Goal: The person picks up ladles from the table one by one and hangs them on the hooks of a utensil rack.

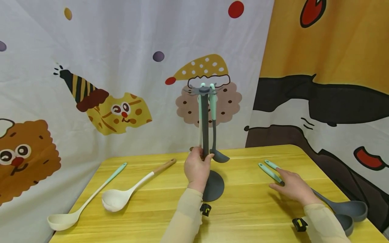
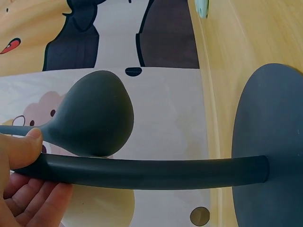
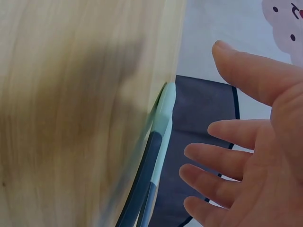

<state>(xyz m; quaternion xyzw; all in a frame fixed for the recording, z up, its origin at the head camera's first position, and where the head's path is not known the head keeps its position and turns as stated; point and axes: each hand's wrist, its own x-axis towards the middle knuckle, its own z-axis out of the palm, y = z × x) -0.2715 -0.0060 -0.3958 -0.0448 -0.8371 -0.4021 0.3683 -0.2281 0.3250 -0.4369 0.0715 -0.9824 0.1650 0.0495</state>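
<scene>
My left hand grips the dark post of a utensil stand, fingers curled round it above the round base. From the stand's top rack hangs a grey ladle with a mint handle, right beside my thumb. A second, pale-shafted utensil hangs there too, its lower end behind my hand in the head view. My right hand hovers with fingers extended over two grey utensils with mint handles, a farther ladle and a nearer one partly hidden by my sleeve.
On the left of the wooden table lie a cream ladle with a mint handle and a white ladle with a wooden-coloured handle. A printed cartoon curtain hangs behind the table's back edge.
</scene>
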